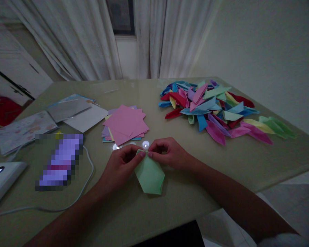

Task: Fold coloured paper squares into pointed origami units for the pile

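Note:
A pale green sheet of folded paper [150, 176], several-sided in outline, hangs between my hands over the near part of the table. My left hand [122, 164] pinches its upper left edge between thumb and fingers. At the upper right of the same edge, my right hand [170, 152] pinches it too, the two thumbs almost meeting. Just beyond my hands lies a stack of square coloured paper [127, 123], pink on top. Farther right spreads a heap of folded paper pieces [201, 103] in many colours.
A phone-like device with a blurred screen [60, 161] lies left, beside a white cable [91, 168] and a white device [5, 178]. Behind them are a patterned booklet [27, 130] and a white sheet [86, 116]. Curtains [79, 41] hang beyond the table [134, 223].

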The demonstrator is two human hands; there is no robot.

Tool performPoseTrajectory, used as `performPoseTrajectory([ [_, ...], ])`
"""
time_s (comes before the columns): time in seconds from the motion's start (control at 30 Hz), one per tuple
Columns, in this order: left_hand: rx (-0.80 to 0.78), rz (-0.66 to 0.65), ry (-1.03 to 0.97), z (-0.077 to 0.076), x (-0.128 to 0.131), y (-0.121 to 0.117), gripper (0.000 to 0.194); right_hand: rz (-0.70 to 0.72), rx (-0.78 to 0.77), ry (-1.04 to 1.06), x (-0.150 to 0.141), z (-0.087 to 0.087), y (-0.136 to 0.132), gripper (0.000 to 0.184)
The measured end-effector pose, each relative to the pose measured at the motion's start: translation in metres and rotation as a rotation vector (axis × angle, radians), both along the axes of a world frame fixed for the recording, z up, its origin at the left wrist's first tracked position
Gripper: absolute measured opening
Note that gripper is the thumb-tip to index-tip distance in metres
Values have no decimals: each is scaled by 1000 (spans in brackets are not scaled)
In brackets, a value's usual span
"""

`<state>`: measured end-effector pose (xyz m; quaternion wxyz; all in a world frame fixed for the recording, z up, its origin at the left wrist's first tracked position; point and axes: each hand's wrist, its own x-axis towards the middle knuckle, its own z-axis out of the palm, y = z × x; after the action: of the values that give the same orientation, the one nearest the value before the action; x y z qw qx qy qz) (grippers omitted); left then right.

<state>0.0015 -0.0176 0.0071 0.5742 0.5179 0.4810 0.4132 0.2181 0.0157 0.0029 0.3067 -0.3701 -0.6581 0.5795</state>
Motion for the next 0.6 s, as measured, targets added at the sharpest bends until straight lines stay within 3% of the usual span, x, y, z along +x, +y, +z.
performPoseTrajectory([
  [0.2,5,32,14,-3,-3,0,26,31,69,-59,4,6,-1,27],
  [0.33,-3,53,15,-5,-4,-1,30,54,10,1,4,7,-2,27],
  [0.5,56,79,87,1,-3,-1,33,57,-41,13,3,3,-1,28],
  [0.6,87,108,110,3,-2,-1,34,50,23,-40,4,5,0,28],
])
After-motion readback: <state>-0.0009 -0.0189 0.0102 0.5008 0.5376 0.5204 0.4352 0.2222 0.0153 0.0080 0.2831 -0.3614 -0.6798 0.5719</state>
